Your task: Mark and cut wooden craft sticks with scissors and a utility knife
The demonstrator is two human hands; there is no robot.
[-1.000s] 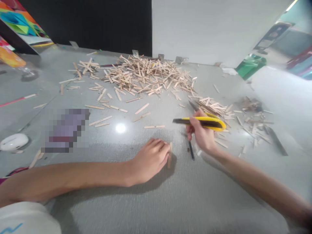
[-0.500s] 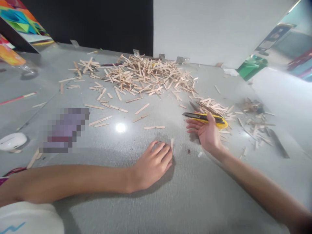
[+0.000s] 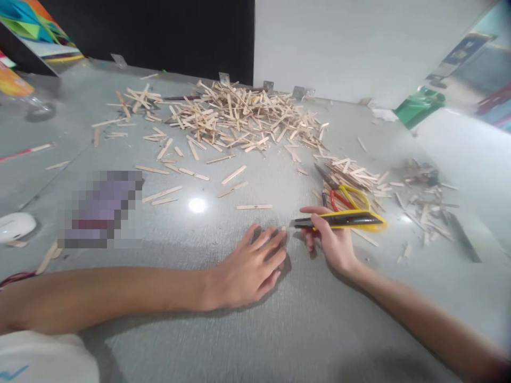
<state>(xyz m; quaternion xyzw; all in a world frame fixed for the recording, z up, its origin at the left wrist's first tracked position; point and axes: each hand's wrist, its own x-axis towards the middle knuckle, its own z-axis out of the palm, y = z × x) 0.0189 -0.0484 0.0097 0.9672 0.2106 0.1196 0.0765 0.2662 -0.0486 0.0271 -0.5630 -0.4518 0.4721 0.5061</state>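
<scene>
Gripping the yellow utility knife level, the right hand sat just beside the left hand, which lay open and flat, fingers spread, on the table.

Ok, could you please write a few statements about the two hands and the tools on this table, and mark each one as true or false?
1. The right hand holds a yellow utility knife. True.
2. The left hand lifts a stick into the air. False: it lies flat on the table with its fingers spread.
3. The pile of wooden sticks lies beyond both hands, at the far side of the table. True.
4. The knife's dark tip points away from the left hand. False: it points toward the left hand's fingertips.
5. A tool with red and yellow handles lies just beyond the knife. True.
</scene>
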